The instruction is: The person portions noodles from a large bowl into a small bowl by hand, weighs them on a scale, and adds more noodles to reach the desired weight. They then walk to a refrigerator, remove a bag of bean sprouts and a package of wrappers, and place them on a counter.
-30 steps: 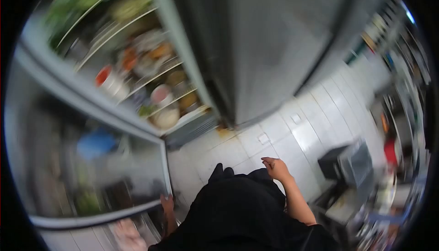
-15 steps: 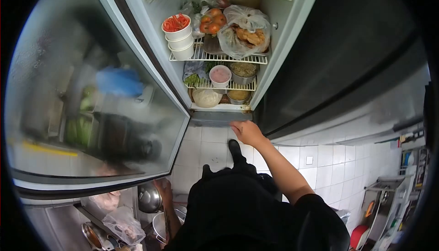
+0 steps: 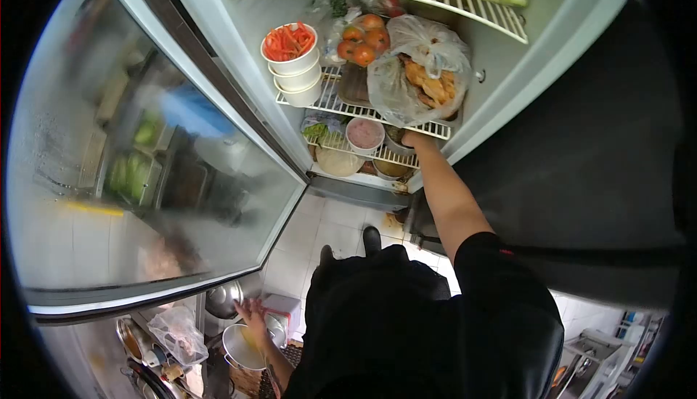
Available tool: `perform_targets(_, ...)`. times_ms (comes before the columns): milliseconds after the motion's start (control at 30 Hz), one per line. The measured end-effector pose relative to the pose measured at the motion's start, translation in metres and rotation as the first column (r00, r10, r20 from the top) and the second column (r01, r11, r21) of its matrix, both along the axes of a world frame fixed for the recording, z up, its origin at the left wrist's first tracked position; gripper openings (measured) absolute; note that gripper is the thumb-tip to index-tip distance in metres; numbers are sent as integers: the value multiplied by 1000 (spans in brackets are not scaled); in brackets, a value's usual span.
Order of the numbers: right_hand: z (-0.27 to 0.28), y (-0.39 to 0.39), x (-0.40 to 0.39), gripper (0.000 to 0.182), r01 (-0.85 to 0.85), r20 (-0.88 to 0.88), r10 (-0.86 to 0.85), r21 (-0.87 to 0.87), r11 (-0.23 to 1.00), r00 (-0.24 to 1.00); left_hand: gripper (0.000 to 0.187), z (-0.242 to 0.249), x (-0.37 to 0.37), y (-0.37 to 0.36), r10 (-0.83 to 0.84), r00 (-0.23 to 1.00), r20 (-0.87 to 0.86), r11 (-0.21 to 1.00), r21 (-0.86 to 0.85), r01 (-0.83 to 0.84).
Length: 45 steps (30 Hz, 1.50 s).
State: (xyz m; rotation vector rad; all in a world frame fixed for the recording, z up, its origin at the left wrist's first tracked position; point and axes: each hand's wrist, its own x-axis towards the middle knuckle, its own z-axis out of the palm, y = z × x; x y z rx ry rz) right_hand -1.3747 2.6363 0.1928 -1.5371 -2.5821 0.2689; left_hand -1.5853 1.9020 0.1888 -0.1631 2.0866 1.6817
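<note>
My right hand (image 3: 415, 140) reaches into the fridge at the metal bowl (image 3: 396, 137) on the lower shelf; its fingers are mostly hidden under the shelf above. Left of that bowl stands a white tub of pink food (image 3: 364, 135). Above my right hand, a plastic bag with brown food (image 3: 428, 79) lies on the middle shelf. My left hand (image 3: 252, 312) is low on the left with its fingers spread, holding nothing, beside a metal lid (image 3: 223, 299) and above a white pot (image 3: 243, 347).
The glass door (image 3: 167, 181) stands open on the left. Stacked white tubs (image 3: 296, 83), the top one with red strips, and tomatoes (image 3: 363, 42) are on the middle shelf (image 3: 330, 101). A dark panel (image 3: 566, 152) is on the right.
My right hand has moved from in front of the fridge into its lower shelf. My left hand has shifted down, its fingers now spread. The view has moved closer to the shelves.
</note>
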Motion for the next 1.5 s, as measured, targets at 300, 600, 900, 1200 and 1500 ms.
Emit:
perform_targets(300, -43, 33, 10, 54, 75, -48, -75, -10, 997, 996, 70, 83, 20, 17, 276, 961, -18, 961, -27, -276)
perform_targets(600, -31, 41, 3, 53, -18, -66, 10, -113, 993, 998, 59, 67, 7, 5, 210, 977, -28, 975, -62, -212)
perform_targets(900, -69, 27, -25, 53, 70, -46, -67, 65, 995, 997, 54, 71, 10, 23, 189, 982, 23, 979, -82, -186)
perform_targets(1200, -52, 51, 25, 53, 0, -172, -20, -117, 993, 985, 52, 80, 11, 3, 226, 974, -17, 971, -81, -227)
perform_targets(1500, -177, 118, 25, 50, 14, 31, -5, -272, 962, 999, 48, 61, 16, -8, 175, 984, -39, 976, -125, -178)
